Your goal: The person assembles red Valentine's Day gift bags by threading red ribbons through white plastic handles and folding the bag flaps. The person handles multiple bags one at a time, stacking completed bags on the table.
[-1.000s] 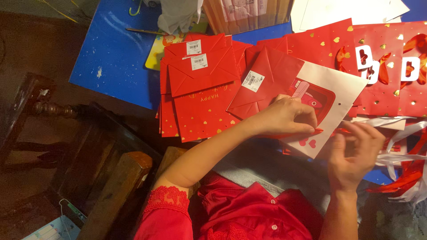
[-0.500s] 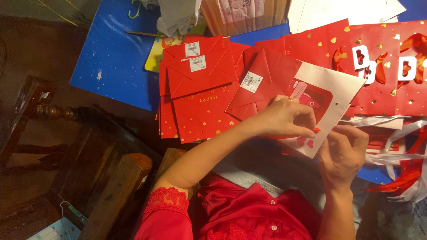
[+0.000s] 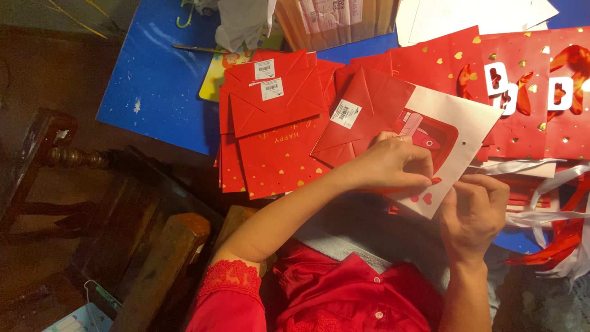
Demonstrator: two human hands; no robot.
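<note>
At the near edge of the blue tabletop (image 3: 153, 86), in the head view, both hands meet on a flattened red paper gift bag with a white panel (image 3: 458, 132). It lies tilted across the table's front edge, overhanging toward the person's lap, likely so its lower corner can be reached from both sides. The left hand (image 3: 393, 166) lies flat over the bag's middle, fingers curled at the edge, pressing it down to keep it from sliding. The right hand (image 3: 473, 212) closes in a pinch at the bag's lower corner; what the fingertips grip there, whether paper or a ribbon end, is covered by the hand itself.

Just left of it a stack of red heart-printed paper bags with white stickers (image 3: 273, 129) is fanned out flat. Toward the right edge lie more red bags with white cut-out letters (image 3: 534, 92), and loose red and white ribbons (image 3: 553, 203) run out of the picture. A cardboard box (image 3: 335, 21) at the far edge is cut off. A dark wooden chair (image 3: 92, 203) stands beside the table, dim and hard to read.
</note>
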